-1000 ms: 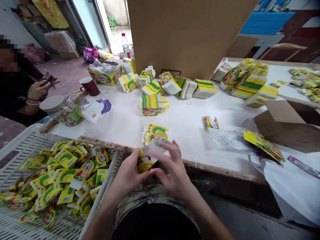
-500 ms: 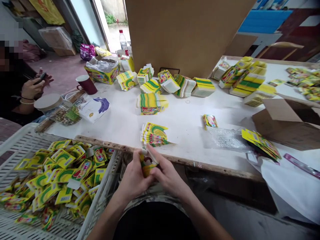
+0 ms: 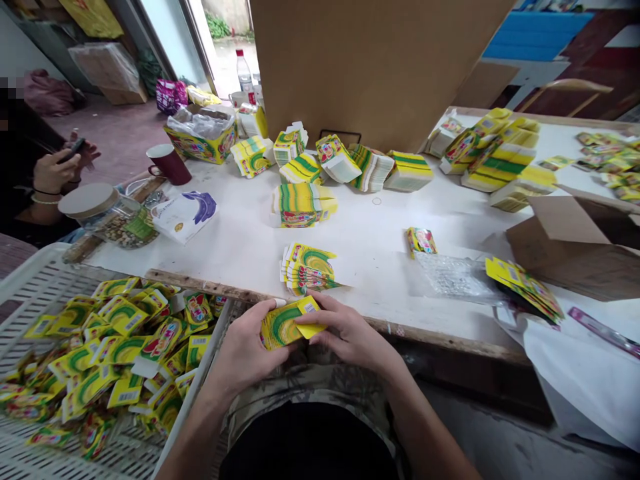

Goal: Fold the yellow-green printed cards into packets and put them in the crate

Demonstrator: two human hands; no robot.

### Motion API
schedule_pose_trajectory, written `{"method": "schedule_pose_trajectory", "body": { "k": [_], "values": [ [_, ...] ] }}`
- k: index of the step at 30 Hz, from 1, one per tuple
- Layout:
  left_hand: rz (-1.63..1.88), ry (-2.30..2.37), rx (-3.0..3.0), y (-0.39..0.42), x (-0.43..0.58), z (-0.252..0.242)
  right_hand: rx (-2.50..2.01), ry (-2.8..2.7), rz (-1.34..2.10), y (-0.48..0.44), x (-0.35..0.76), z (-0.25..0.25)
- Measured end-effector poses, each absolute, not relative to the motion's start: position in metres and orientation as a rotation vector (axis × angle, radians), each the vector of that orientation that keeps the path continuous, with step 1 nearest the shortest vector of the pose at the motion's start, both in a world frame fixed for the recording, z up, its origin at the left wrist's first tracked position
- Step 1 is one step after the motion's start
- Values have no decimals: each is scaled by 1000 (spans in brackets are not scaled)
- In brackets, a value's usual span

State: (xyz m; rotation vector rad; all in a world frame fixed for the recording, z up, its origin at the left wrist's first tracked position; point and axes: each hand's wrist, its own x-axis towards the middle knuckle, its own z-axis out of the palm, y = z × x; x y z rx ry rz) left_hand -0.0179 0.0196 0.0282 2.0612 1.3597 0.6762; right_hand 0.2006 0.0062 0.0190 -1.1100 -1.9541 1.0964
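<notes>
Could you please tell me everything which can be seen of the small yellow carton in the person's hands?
The small yellow carton looks like thin, printed cardboard. Its visible broad face carries curved green bands, with a barcode on a pale patch towards the right. A plain yellow flap sticks out at the right end. It is held slanted above the lap, near the table edge. The left hand grips its left end; the right hand holds the flap end. Its contents are hidden.
</notes>
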Motion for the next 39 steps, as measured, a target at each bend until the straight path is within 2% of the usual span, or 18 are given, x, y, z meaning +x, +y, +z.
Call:
{"method": "schedule_pose_trajectory", "body": {
  "k": [5,11,16,18,22,26,29,35,39],
  "values": [
    [792,1375,2195,19,-10,31,-1175,-1596,1136,3,192,22],
    [864,1408,2027,7,2,19,-1043,-1308,1312,-4,176,15],
    [919,1469,1765,2,-1,5,-1196,-1447,1129,1,168,18],
    [1148,1386,1412,3,-7,5,-1190,-1536,1092,12,171,16],
    [1697,1106,746,7,-23,12,-1687,-1537,582,44,189,2],
    [1608,1020,417,8,-23,11,-1838,-1502,468,63,201,-12],
    [1465,978,497,6,-11,2,-1824,-1501,458,61,201,-13],
    [1383,817,774,5,20,-3,-1671,-1478,637,27,184,12],
    [1452,773,728,6,37,15,-1255,-1438,1228,-1,163,33]
  ]
}}
